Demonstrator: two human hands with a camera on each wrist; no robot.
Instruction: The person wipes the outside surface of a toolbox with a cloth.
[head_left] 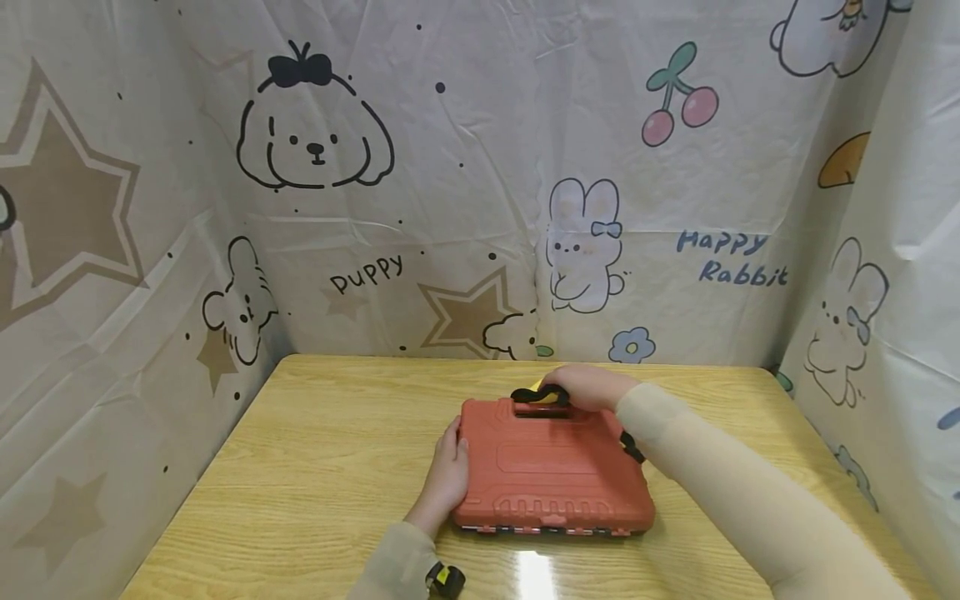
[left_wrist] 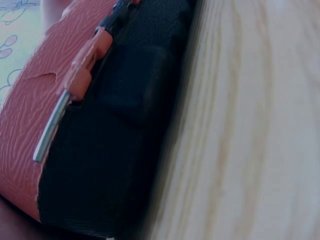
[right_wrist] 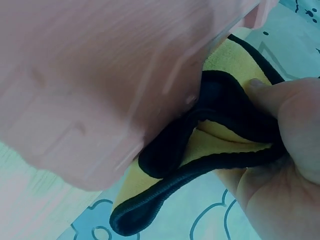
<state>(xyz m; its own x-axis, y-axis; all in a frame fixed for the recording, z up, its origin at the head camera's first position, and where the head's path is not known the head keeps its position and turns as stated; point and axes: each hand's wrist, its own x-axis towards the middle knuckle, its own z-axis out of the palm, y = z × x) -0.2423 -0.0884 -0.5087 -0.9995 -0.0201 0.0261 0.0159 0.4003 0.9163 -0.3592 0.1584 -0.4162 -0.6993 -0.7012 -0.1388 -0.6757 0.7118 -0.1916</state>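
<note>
Two hands work on a light wooden table (head_left: 315, 450), walled on three sides by cream cartoon-printed sheets (head_left: 465, 208) that hang right at its edges. Bare wood spreads wide to the left of the left hand and nearer than both hands; beyond the right hand only a narrow strip of wood remains before the back sheet.

Between the hands lies a closed red case (head_left: 551, 471), flat on the wood; the left wrist view shows its black underside (left_wrist: 115, 150) resting on the table.

Left hand (head_left: 447, 479) lies with straight fingers pressed against the case's left edge. Right hand (head_left: 588, 387) is at the case's far edge by the handle, its fingers curled round a yellow cloth (right_wrist: 235, 65) with black trim, pinching a fold of it just beside the case.
</note>
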